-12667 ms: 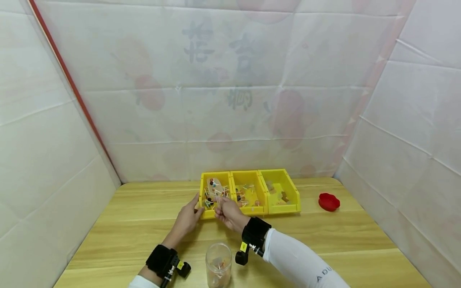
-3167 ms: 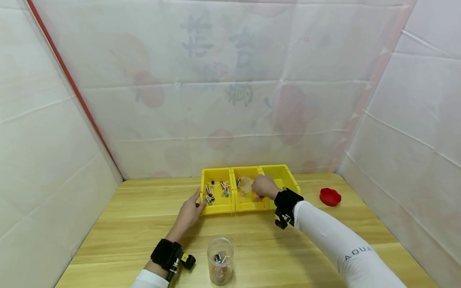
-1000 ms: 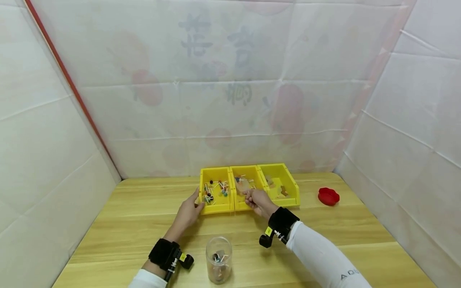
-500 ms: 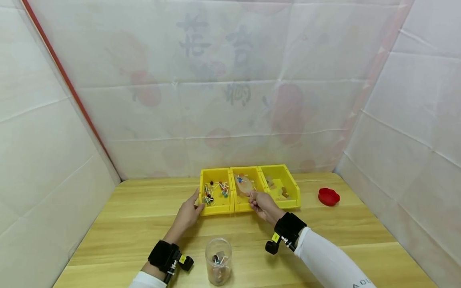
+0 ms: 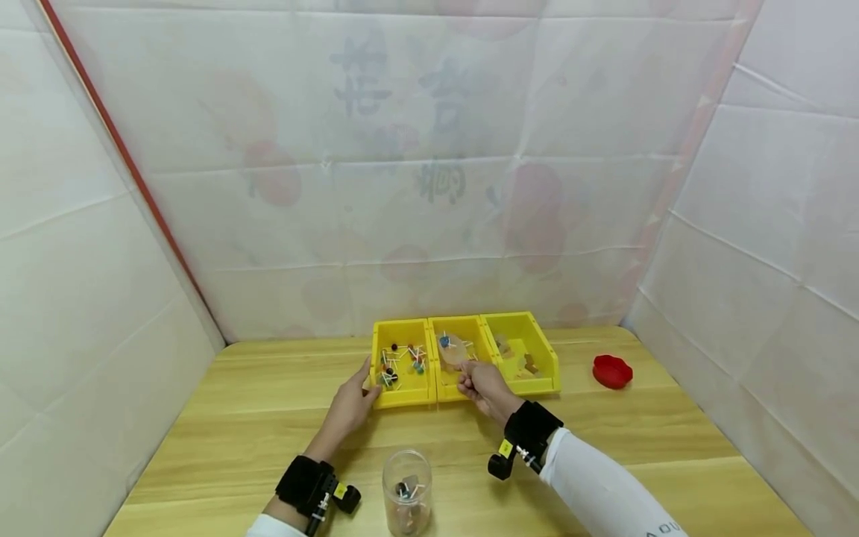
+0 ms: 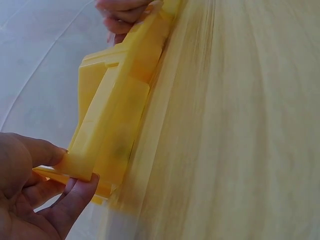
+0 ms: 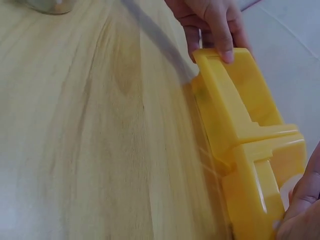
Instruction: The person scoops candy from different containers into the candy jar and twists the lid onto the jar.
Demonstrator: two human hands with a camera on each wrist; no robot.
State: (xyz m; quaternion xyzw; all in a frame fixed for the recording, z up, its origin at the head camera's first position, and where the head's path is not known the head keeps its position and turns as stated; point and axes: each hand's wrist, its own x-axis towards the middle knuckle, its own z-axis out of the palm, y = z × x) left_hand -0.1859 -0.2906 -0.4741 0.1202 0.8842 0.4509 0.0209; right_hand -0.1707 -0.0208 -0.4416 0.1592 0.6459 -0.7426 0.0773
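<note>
Three yellow bins stand side by side. My left hand (image 5: 352,399) pinches the front left corner of the left bin (image 5: 403,399), thumb on one side and fingers on the other in the left wrist view. That bin holds several small coloured balls on white sticks, like tiny lollipops. My right hand (image 5: 486,388) grips a translucent scoop (image 5: 452,358) by its handle, over the front of the middle bin (image 5: 463,393). On the scoop lies a blue-headed stick piece (image 5: 445,341). In the right wrist view the scoop is mostly hidden by hand and bin.
A clear jar (image 5: 407,492) with several stick pieces and blocks inside stands near the table's front. The right bin (image 5: 526,385) holds several brown and pale pieces. A red scalloped dish (image 5: 612,371) sits on the right of the wooden table (image 5: 255,418). White cloth walls surround it.
The scoop was in the left bin long before and is now in the middle one. My right hand has drawn back to the bin's front, a blue piece on the scoop. The left hand stayed.
</note>
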